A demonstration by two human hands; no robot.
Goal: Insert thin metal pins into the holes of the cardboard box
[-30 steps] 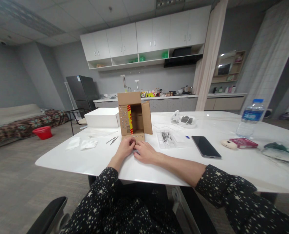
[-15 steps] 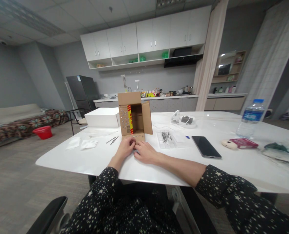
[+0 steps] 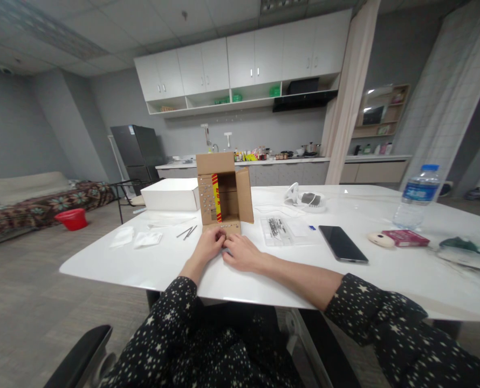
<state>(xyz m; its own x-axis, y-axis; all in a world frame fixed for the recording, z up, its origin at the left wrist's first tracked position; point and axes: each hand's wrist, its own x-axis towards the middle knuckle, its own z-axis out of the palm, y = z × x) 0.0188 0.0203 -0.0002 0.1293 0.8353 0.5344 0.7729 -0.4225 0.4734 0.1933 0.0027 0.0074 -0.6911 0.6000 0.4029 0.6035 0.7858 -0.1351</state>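
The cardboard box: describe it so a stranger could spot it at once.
On the white table, just beyond the hands, stands the cardboard box, upright with its flaps open. Unlike the flat white box beside it, it is brown with a red-and-yellow stripe.

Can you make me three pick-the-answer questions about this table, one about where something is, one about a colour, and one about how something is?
1. Where is the black phone?
A. on the floor
B. flat on the white table, to the right of the hands
C. inside the box

2. What colour is the tub on the floor?
A. red
B. blue
C. yellow

3. How is the cardboard box?
A. taped shut
B. squashed flat
C. standing with its flaps open

Answers:
1. B, it lies on the tabletop past the right hand.
2. A, it shows red beside the sofa.
3. C, its flaps stand apart and the inside shows, just behind the left hand.
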